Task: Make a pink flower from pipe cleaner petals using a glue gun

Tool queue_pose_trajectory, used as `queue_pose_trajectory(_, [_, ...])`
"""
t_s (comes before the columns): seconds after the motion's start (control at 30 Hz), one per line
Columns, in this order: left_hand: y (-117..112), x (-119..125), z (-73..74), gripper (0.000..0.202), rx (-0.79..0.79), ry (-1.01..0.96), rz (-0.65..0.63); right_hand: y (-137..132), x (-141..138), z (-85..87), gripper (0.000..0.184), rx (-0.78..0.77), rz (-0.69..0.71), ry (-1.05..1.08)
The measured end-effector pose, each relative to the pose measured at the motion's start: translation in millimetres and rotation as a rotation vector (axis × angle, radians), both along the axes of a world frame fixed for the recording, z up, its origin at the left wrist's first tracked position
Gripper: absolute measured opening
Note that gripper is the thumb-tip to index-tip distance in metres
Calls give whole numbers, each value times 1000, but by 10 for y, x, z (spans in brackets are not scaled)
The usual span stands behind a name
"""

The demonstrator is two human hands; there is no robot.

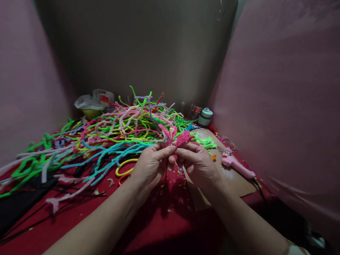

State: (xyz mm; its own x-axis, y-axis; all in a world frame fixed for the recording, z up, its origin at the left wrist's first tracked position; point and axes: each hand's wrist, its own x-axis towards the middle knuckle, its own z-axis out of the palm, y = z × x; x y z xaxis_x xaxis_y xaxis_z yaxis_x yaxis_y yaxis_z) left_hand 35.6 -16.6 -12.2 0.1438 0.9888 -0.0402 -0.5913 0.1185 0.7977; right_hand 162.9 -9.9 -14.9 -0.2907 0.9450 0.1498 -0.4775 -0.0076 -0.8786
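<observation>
My left hand [151,164] pinches a pink pipe-cleaner flower [170,133] with pale centre strands at its base. A thin dark stem [166,173] runs down below those fingers. Close against it, my right hand [199,165] grips a fuzzy deep-pink petal [183,139] between thumb and fingers. The thumbs of both hands nearly meet where petal and flower come together; the fingers hide whether the two are joined. Behind the hands spreads a large heap of coloured pipe cleaners [130,124].
A pink hot glue gun [237,164] lies on a cardboard sheet [240,186] at the right. Behind are a pale-lidded bottle [205,116] and a plastic bag [90,102]. Left of my hands lie a yellow ring [119,169] and dark stems [34,221] on red cloth. Pink sheets flank both sides.
</observation>
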Motion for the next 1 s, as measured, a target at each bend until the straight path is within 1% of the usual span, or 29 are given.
queue_pose_trajectory(0.27, [12,5,-17,11,27,17,-31,50,-2,-35,10,-46,-7,10])
queue_pose_trajectory(0.4, [25,2,-45,16,52,22,-28,56,-5,-31,11,-59,-32,15])
queue_pose_trajectory(0.5, [19,7,-59,21,84,51,14,44,-1,8,11,-49,-113,31])
queue_pose_trajectory(0.63, [-3,15,-57,18,152,144,89,18,-13,71,11,-17,-183,-10])
queue_pose_trajectory(0.77, [-28,25,-30,18,176,239,136,2,-28,98,10,-29,-173,-25])
queue_pose_trajectory(1.0, [-51,49,26,20,180,252,138,-10,-8,102,8,17,-138,-44])
